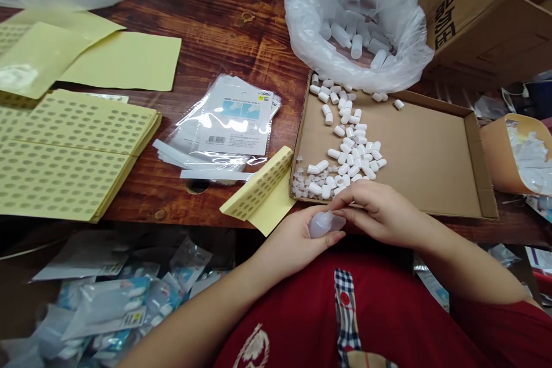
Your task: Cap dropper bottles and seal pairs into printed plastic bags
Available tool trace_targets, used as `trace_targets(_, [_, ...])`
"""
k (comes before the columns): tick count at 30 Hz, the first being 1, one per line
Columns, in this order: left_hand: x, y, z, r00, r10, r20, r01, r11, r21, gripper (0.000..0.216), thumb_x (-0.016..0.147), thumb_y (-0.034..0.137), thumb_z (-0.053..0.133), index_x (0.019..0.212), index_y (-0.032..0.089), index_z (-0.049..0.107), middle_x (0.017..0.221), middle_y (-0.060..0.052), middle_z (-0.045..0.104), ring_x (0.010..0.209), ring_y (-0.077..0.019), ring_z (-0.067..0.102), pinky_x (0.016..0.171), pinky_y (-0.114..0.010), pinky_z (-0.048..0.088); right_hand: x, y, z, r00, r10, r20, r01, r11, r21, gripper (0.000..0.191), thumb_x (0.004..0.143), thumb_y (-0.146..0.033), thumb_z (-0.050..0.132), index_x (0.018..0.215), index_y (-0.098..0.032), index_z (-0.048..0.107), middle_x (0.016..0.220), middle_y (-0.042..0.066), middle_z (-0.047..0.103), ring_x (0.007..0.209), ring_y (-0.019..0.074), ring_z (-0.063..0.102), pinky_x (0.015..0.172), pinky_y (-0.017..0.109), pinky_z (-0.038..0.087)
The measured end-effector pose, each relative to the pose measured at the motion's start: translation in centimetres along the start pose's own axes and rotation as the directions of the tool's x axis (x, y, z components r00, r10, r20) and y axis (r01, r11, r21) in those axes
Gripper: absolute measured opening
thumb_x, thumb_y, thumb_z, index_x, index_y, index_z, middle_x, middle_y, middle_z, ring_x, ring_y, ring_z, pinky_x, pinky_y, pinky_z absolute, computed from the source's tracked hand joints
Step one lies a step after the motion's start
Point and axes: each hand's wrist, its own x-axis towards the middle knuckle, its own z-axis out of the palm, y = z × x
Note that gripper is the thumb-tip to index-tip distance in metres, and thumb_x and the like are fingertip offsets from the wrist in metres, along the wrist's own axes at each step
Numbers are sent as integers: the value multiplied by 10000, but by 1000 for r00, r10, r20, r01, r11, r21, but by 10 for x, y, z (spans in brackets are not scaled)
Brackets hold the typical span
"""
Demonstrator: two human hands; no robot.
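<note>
My left hand (297,241) is wrapped round a small translucent plastic bottle (319,225), held just off the table's front edge. A second pale bottle seems to lie beside it in the same grip. The fingertips of my right hand (377,210) pinch at the bottle's neck; whatever small part they hold is hidden. Just beyond both hands, white caps (360,152) lie scattered in a shallow cardboard tray (422,155). Small clear plastic plugs (304,181) are heaped in the tray's near left corner.
Sheets of oval stickers (77,149) lie left, with a folded sticker sheet (263,190) by the tray. Printed clear pouches (235,121) sit mid-table. Behind the tray are a plastic bag (302,17) of bottles and a carton (478,17). Filled packets (112,305) lie below, left.
</note>
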Motion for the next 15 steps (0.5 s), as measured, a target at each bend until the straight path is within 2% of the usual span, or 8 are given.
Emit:
trace_targets(5, [-1, -1, 2, 999, 12, -33, -11, 999, 33, 338, 767, 393, 672, 1010, 160, 650, 944, -40, 720, 854, -221, 651, 746, -296, 497, -4, -2, 13, 990, -27, -142, 20, 999, -50, 104, 903, -126, 494, 882, -171, 585, 852, 53, 664, 817, 160, 578, 761, 290, 464])
trace_targets(11, [-1, 0, 5, 998, 2, -55, 5, 993, 114, 348, 769, 367, 658, 1036, 143, 651, 918, -63, 717, 847, -239, 644, 748, -315, 495, -6, -1, 23, 985, -42, -168, 36, 999, -37, 110, 892, -103, 487, 863, -175, 566, 798, 43, 644, 754, 150, 558, 714, 278, 465])
trace_targets(15, [0, 1, 5, 998, 16, -63, -7, 990, 143, 346, 774, 366, 649, 1038, 143, 649, 927, -68, 715, 844, -239, 642, 755, -321, 492, -9, -1, 30, 980, -33, -195, 27, 999, -35, 120, 900, -111, 478, 885, -169, 582, 832, 57, 657, 789, 158, 570, 738, 293, 469])
